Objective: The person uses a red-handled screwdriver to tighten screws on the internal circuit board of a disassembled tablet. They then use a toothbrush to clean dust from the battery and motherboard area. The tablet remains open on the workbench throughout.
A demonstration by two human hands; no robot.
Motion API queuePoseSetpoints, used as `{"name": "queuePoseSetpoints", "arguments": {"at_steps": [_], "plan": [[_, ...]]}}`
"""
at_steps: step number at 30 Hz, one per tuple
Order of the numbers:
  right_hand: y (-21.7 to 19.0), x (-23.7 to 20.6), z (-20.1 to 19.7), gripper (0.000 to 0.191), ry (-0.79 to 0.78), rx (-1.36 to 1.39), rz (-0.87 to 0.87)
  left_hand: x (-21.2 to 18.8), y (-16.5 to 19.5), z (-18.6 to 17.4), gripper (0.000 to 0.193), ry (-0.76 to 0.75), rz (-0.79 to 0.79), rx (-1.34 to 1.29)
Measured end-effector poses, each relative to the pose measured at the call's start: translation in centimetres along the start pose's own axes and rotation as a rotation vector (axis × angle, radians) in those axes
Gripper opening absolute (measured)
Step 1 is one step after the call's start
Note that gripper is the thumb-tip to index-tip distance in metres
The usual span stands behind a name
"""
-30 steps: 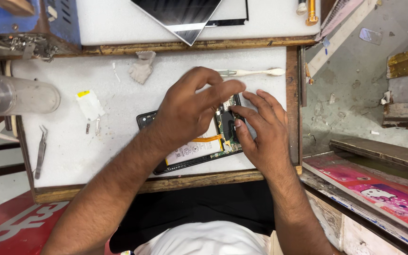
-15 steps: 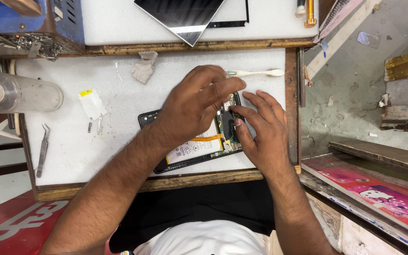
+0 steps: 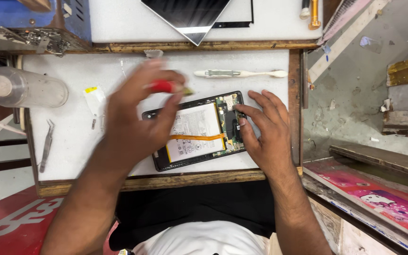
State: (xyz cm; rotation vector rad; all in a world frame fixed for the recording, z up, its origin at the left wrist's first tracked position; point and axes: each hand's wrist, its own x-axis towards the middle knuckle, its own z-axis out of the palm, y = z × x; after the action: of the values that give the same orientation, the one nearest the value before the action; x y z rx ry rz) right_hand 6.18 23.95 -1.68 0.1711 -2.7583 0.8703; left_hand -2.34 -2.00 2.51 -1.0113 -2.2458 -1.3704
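Observation:
An opened smartphone (image 3: 199, 132) lies on the white work mat (image 3: 81, 156), back cover off, with its white battery, an orange flex ribbon and the circuit board showing. My right hand (image 3: 265, 134) rests flat on the phone's right end, fingertips on the board. My left hand (image 3: 135, 118) hovers over the phone's left end, blurred, pinching a small red-handled tool (image 3: 166, 86) between thumb and fingers.
A white toothbrush (image 3: 239, 73) lies behind the phone. Metal tweezers (image 3: 46, 144) and a clear plastic bottle (image 3: 29, 87) are at the left. A dark glass panel (image 3: 190, 16) sits on the rear mat. The wooden table edge (image 3: 190, 179) runs along the front.
My left hand lifted off the phone and moved left, now holding the red-handled tool; the battery and board are uncovered. My right hand stayed on the phone's right end.

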Motion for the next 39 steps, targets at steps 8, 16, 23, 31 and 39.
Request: {"name": "queuePoseSetpoints", "arguments": {"at_steps": [8, 16, 23, 31, 39], "plan": [[-0.8, 0.4, 0.0, 0.033, 0.0, -0.015, -0.004, -9.1, -1.3, -7.2, 0.064, 0.355, -0.178, 0.17], [-0.6, 0.1, 0.4, 0.031, -0.03, -0.07, 0.016, -13.1, -4.7, -7.7, 0.062, 0.378, -0.238, 0.336], [-0.2, -0.1, 0.5, 0.03, -0.029, -0.044, 0.028, -13.0, -6.0, -7.7, 0.062, 0.343, -0.261, 0.305], [-0.3, -0.1, 0.4, 0.031, -0.013, -0.029, 0.007, -13.4, -5.8, -7.9, 0.062, 0.344, -0.315, 0.299], [0.0, -0.2, 0.1, 0.029, 0.065, 0.051, 0.018, -10.9, -2.0, -5.3, 0.065, 0.356, -0.426, 0.015]]}}
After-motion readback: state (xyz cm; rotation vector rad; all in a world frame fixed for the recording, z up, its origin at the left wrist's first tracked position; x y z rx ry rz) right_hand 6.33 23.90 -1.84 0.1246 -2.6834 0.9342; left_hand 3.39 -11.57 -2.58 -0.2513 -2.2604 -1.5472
